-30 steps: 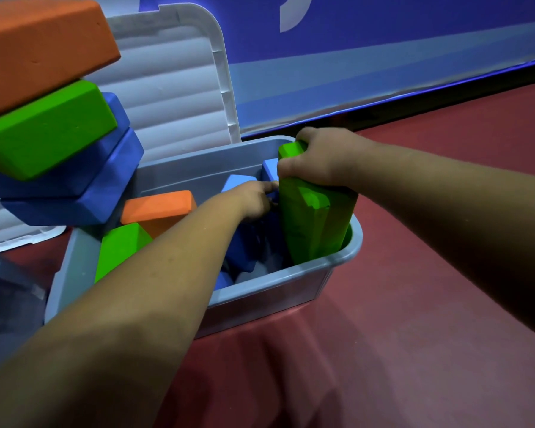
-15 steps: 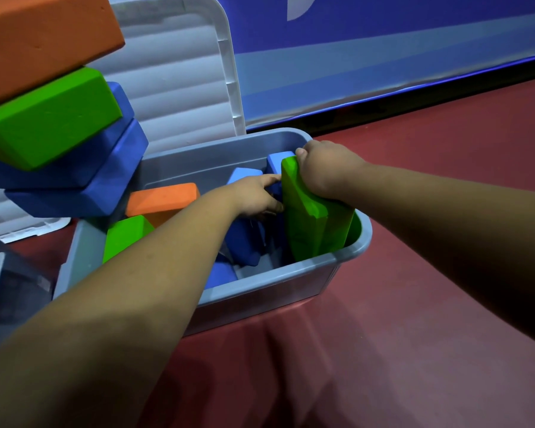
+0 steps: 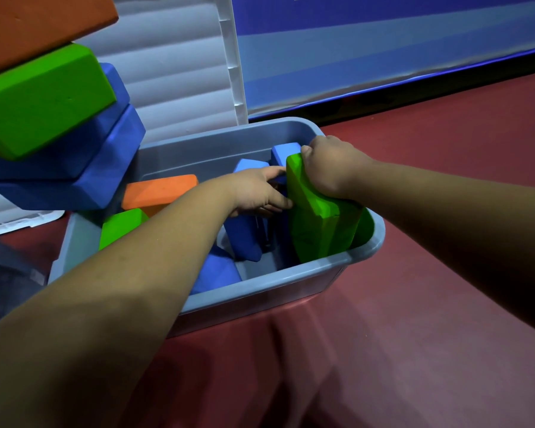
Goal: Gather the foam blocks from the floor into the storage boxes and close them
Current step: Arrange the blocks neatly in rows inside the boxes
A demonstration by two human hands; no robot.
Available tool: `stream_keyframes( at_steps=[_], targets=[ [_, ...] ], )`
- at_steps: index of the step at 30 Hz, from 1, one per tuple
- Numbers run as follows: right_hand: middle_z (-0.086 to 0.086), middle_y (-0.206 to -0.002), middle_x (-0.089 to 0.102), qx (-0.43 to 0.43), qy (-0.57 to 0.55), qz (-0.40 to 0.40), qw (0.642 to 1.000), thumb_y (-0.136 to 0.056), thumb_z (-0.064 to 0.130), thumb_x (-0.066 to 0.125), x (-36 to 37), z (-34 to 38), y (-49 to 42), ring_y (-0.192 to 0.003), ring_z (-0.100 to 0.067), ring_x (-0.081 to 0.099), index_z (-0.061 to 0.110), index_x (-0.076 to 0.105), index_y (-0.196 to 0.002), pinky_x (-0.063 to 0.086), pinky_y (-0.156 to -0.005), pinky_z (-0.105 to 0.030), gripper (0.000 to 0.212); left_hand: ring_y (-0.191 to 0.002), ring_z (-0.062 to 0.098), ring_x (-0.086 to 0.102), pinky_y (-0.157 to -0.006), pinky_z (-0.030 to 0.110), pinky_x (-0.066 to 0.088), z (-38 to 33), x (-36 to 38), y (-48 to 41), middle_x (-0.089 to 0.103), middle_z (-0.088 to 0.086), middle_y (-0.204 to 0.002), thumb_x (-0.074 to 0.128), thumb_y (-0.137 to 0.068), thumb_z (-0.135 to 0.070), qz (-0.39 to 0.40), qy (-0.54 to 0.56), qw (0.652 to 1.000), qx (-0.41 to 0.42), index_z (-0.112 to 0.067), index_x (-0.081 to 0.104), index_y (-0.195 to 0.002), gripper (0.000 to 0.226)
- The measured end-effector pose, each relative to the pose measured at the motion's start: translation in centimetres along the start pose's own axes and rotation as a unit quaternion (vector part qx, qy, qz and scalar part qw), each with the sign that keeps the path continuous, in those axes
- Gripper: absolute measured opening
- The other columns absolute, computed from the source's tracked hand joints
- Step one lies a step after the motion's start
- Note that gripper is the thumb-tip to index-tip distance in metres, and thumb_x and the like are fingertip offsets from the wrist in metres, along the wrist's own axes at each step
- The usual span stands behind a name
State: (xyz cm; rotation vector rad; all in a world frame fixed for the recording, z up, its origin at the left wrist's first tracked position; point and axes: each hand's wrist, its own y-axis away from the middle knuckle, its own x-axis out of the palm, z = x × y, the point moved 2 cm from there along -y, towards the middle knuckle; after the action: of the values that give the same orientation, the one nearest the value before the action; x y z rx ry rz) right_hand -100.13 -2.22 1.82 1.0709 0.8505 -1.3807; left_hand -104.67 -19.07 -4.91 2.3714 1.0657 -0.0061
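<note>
A grey storage box (image 3: 291,274) stands on the red floor with its lid (image 3: 179,72) raised behind it. My right hand (image 3: 331,168) grips the top of a green foam block (image 3: 318,233) standing on end at the box's right end. My left hand (image 3: 257,189) reaches into the box with its fingers stretched out, and they touch the left side of that green block above an upright blue block (image 3: 244,239). Another blue block (image 3: 284,149), an orange block (image 3: 158,189) and a second green block (image 3: 121,227) also lie inside.
Close to the camera at upper left is a stack of an orange block (image 3: 37,23), a green block (image 3: 44,97) and two blue blocks (image 3: 74,177). What holds it up is hidden. A blue wall panel (image 3: 383,50) runs behind the box. Red floor (image 3: 414,304) spreads to the right.
My right hand has pushed the green block lower into the box's right end. My left hand has slid right until its fingers meet the green block's side.
</note>
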Motion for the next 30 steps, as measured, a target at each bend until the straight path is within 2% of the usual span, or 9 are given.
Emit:
stream_keyframes(
  at_steps=[4, 8, 10, 13, 17, 22, 25, 28, 30],
  targets=[
    [-0.022, -0.132, 0.055, -0.001, 0.063, -0.019, 0.998, -0.11, 0.033, 0.022, 1.2, -0.5, 0.6, -0.121, -0.043, 0.05, 0.005, 0.054, -0.129, 0.039, -0.106, -0.05, 0.046, -0.1, 0.021, 0.075, -0.1, 0.042, 0.058, -0.9, 0.9, 0.9, 0.074, 0.002, -0.122, 0.077, -0.089, -0.006, 0.007, -0.071, 0.997, -0.003, -0.037, 0.055, -0.141, 0.065],
    [-0.018, -0.142, 0.05, -0.004, 0.058, 0.041, 0.997, -0.106, 0.042, 0.019, 2.0, 0.5, 0.6, -0.131, -0.042, 0.043, 0.01, 0.05, -0.137, 0.034, -0.11, -0.052, 0.055, -0.049, 0.01, 0.049, -0.064, 0.029, 0.046, -1.2, 1.1, 1.9, 0.052, -0.002, -0.06, 0.064, -0.084, 0.003, -0.005, -0.037, 0.999, -0.017, -0.02, 0.057, -0.135, 0.057],
    [-0.019, -0.149, 0.048, -0.015, 0.041, 0.068, 0.997, -0.108, 0.042, 0.019, 1.4, 0.7, 0.7, -0.137, -0.039, 0.043, 0.011, 0.049, -0.143, 0.033, -0.112, -0.047, 0.055, -0.057, 0.013, 0.042, -0.066, 0.028, 0.04, -1.0, 1.5, 2.5, 0.053, 0.002, -0.071, 0.065, -0.081, -0.008, -0.009, 0.025, 0.999, -0.029, -0.02, 0.063, -0.126, 0.047],
    [-0.016, -0.155, 0.048, -0.015, 0.02, 0.089, 0.996, -0.111, 0.039, 0.035, -0.4, -0.2, 0.6, -0.14, -0.033, 0.046, 0.013, 0.047, -0.151, 0.036, -0.113, -0.037, 0.049, -0.088, 0.022, 0.064, -0.089, 0.035, 0.055, -0.6, 2.4, 3.1, 0.073, -0.008, -0.118, 0.068, -0.076, -0.033, -0.035, 0.08, 0.995, -0.046, -0.03, 0.069, -0.123, 0.047],
    [-0.007, -0.143, 0.061, -0.013, 0.0, 0.098, 0.995, -0.108, 0.031, 0.045, -2.4, -1.5, 1.0, -0.128, -0.027, 0.057, 0.021, 0.064, -0.14, 0.043, -0.109, -0.033, 0.039, -0.124, 0.027, 0.058, -0.111, 0.049, 0.047, -0.7, 3.6, 3.4, 0.063, -0.011, -0.136, 0.073, -0.079, -0.055, -0.038, 0.138, 0.989, -0.047, -0.033, 0.063, -0.131, 0.057],
    [-0.005, -0.148, 0.057, -0.026, 0.053, 0.113, 0.992, -0.11, 0.033, 0.039, -2.3, -1.3, 0.4, -0.13, -0.028, 0.055, 0.026, 0.058, -0.146, 0.041, -0.106, -0.032, 0.042, -0.114, 0.02, 0.064, -0.099, 0.044, 0.055, -1.2, 4.2, 2.9, 0.066, -0.018, -0.116, 0.07, -0.089, -0.065, -0.089, 0.072, 0.993, -0.033, -0.03, 0.06, -0.132, 0.056],
    [-0.01, -0.157, 0.047, -0.043, 0.152, 0.137, 0.978, -0.113, 0.028, 0.031, -1.2, -0.6, -0.1, -0.139, -0.032, 0.047, 0.016, 0.044, -0.155, 0.037, -0.106, -0.032, 0.045, -0.119, 0.028, 0.065, -0.098, 0.047, 0.057, -0.9, 4.2, 2.2, 0.058, -0.004, -0.129, 0.081, -0.086, -0.05, -0.12, 0.125, 0.984, -0.035, -0.017, 0.041, -0.151, 0.083],
    [-0.016, -0.154, 0.046, -0.066, 0.195, 0.141, 0.968, -0.112, 0.023, 0.033, 0.7, -0.4, -0.9, -0.136, -0.036, 0.048, 0.009, 0.04, -0.155, 0.038, -0.107, -0.038, 0.045, -0.13, 0.032, 0.057, -0.097, 0.051, 0.058, -0.5, 4.2, 1.8, 0.051, 0.004, -0.148, 0.079, -0.092, -0.039, -0.116, 0.139, 0.982, -0.048, -0.017, 0.05, -0.139, 0.059],
    [-0.021, -0.152, 0.044, -0.059, 0.188, 0.148, 0.969, -0.109, 0.023, 0.04, 1.7, -0.5, -1.4, -0.136, -0.039, 0.047, 0.016, 0.031, -0.159, 0.041, -0.108, -0.042, 0.052, -0.134, 0.034, 0.053, -0.088, 0.053, 0.062, -0.2, 4.5, 1.6, 0.048, 0.003, -0.15, 0.079, -0.091, -0.04, -0.116, 0.133, 0.982, -0.062, -0.018, 0.045, -0.146, 0.069]
  ],
)
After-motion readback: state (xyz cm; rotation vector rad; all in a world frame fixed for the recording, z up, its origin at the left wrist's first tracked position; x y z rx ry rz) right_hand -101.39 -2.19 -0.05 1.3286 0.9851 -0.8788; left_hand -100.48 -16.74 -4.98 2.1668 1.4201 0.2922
